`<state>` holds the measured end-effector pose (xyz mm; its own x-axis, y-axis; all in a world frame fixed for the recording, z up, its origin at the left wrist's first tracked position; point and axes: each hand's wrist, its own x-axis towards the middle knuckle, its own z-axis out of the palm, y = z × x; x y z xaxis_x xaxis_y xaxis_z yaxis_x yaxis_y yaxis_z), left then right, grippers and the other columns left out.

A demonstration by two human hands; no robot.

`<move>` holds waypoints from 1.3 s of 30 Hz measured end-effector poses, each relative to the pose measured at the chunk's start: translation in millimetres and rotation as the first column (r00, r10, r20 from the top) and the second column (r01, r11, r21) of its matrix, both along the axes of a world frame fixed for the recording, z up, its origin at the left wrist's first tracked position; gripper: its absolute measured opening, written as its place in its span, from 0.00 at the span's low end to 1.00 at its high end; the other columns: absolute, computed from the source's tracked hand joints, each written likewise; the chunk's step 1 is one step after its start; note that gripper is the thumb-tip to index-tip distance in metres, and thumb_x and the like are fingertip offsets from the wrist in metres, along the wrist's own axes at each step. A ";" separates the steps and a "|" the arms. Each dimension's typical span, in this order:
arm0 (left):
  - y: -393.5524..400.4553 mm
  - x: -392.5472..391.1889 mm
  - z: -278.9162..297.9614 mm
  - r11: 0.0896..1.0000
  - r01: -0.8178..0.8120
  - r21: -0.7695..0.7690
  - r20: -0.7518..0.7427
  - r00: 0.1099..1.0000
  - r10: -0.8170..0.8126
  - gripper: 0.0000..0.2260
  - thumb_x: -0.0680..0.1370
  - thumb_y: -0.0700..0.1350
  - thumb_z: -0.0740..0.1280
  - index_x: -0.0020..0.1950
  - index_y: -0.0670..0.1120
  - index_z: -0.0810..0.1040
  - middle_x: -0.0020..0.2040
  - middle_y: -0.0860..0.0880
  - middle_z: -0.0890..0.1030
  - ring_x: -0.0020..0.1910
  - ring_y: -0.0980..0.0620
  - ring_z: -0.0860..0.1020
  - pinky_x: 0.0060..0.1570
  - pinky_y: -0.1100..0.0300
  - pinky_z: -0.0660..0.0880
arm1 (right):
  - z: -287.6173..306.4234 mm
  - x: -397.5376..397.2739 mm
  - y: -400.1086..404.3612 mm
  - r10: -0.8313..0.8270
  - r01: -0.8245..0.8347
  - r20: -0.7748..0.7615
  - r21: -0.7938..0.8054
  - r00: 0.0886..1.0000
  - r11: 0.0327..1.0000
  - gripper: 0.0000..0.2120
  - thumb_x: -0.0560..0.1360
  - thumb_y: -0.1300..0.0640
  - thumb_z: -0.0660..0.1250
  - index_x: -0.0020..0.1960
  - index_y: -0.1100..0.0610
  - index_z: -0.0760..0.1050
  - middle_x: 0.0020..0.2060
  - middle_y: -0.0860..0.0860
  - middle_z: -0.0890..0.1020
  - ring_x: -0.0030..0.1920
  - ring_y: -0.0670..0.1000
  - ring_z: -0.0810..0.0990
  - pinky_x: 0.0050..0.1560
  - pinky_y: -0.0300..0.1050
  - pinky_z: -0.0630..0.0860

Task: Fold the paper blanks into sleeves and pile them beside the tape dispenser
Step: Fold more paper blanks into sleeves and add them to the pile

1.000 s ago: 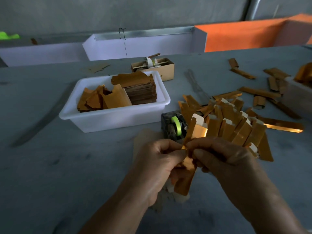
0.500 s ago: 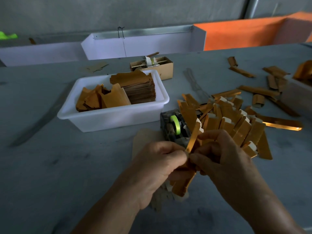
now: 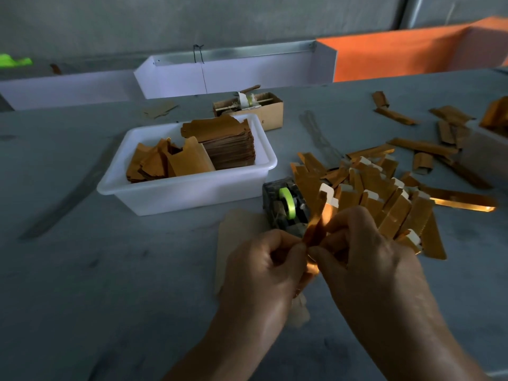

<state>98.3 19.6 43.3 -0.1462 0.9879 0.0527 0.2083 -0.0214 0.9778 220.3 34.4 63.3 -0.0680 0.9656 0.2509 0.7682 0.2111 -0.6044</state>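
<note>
Both hands hold one gold paper blank (image 3: 320, 215) upright above the grey table. My left hand (image 3: 264, 273) pinches its left edge and my right hand (image 3: 365, 259) pinches its right side, fingers curled round it. The blank's lower part is hidden behind my hands. Just behind it stands the tape dispenser (image 3: 284, 206) with a green tape roll. A pile of folded gold sleeves (image 3: 384, 199) lies to the dispenser's right. A white tub (image 3: 189, 188) further left holds a stack of flat blanks (image 3: 228, 141) and several loose ones.
A small cardboard box (image 3: 264, 107) with tape bits stands behind the tub. Loose gold strips (image 3: 423, 147) lie scattered at the right, near another bin (image 3: 486, 149) at the frame's edge. A flat brown sheet (image 3: 236, 232) lies under my hands. White and orange panels line the table's far edge.
The blank has been folded narrower between my fingers, and my hands have shifted slightly up and right toward the dispenser and the pile.
</note>
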 end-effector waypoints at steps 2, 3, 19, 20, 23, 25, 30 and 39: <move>-1.9 2.9 -2.3 0.999 -0.032 0.022 -0.006 0.999 0.032 0.08 0.76 0.40 0.67 0.38 0.44 0.83 0.32 0.48 0.83 0.32 0.54 0.82 0.34 0.61 0.79 | 2.7 -0.6 0.5 -0.007 0.008 0.066 -0.012 0.998 1.000 0.15 0.72 0.46 0.68 0.51 0.47 0.65 0.38 0.44 0.79 0.38 0.46 0.79 0.38 0.44 0.78; -3.1 3.1 -3.4 0.999 -0.047 0.024 -0.007 0.999 0.047 0.08 0.76 0.40 0.67 0.38 0.45 0.83 0.32 0.48 0.83 0.33 0.53 0.82 0.35 0.59 0.79 | 3.2 -0.8 1.0 -0.013 0.015 0.106 -0.023 0.994 1.000 0.15 0.71 0.43 0.67 0.51 0.46 0.64 0.37 0.44 0.78 0.37 0.46 0.78 0.35 0.42 0.77; -2.3 -15.6 -2.6 0.975 0.058 -0.216 0.206 0.978 -0.012 0.15 0.77 0.42 0.67 0.59 0.59 0.74 0.42 0.47 0.85 0.39 0.51 0.85 0.36 0.57 0.81 | -35.4 5.9 15.8 0.061 -0.237 -0.549 -0.256 0.834 0.937 0.06 0.72 0.59 0.68 0.42 0.48 0.78 0.36 0.46 0.83 0.39 0.44 0.80 0.43 0.43 0.73; -0.7 -20.0 -3.5 0.974 0.026 -0.224 0.135 0.991 0.005 0.11 0.78 0.43 0.67 0.57 0.57 0.75 0.41 0.48 0.85 0.38 0.52 0.85 0.35 0.58 0.81 | -36.1 7.8 17.3 0.056 -0.226 -0.546 -0.250 0.836 0.941 0.06 0.73 0.58 0.67 0.43 0.47 0.78 0.36 0.46 0.82 0.39 0.44 0.80 0.42 0.42 0.71; 12.5 -48.9 -12.3 0.985 -0.164 -0.050 -0.492 0.863 0.119 0.05 0.79 0.49 0.64 0.51 0.51 0.78 0.42 0.52 0.84 0.41 0.55 0.81 0.42 0.56 0.78 | -31.1 22.4 31.4 -0.014 -0.119 -0.549 -0.205 0.836 0.971 0.07 0.75 0.56 0.64 0.46 0.45 0.77 0.37 0.45 0.81 0.38 0.40 0.80 0.37 0.38 0.70; 20.5 -70.7 -18.0 0.969 -0.247 -0.023 -0.743 0.653 0.148 0.10 0.79 0.55 0.62 0.53 0.50 0.77 0.47 0.53 0.81 0.43 0.55 0.77 0.42 0.59 0.72 | -27.4 41.2 50.7 -0.136 0.073 -0.499 -0.144 0.856 0.987 0.07 0.77 0.53 0.63 0.53 0.47 0.76 0.39 0.45 0.80 0.37 0.43 0.80 0.35 0.39 0.69; 37.8 -88.3 -40.6 0.904 -0.285 -0.317 -0.677 0.736 -0.005 0.29 0.71 0.63 0.68 0.64 0.46 0.71 0.56 0.49 0.77 0.54 0.50 0.76 0.51 0.55 0.74 | -28.3 54.1 63.8 -0.405 0.397 -0.358 -0.099 0.841 0.913 0.24 0.74 0.47 0.64 0.68 0.51 0.66 0.63 0.56 0.73 0.61 0.59 0.73 0.53 0.62 0.76; 48.7 -95.8 -56.6 0.878 -0.353 -0.322 -0.259 0.925 0.277 0.23 0.64 0.40 0.80 0.55 0.42 0.75 0.49 0.43 0.82 0.49 0.43 0.81 0.52 0.44 0.78 | -54.0 31.8 40.3 -0.185 0.137 -0.392 -0.146 0.901 0.980 0.14 0.74 0.57 0.66 0.59 0.52 0.75 0.58 0.53 0.76 0.54 0.53 0.76 0.47 0.49 0.77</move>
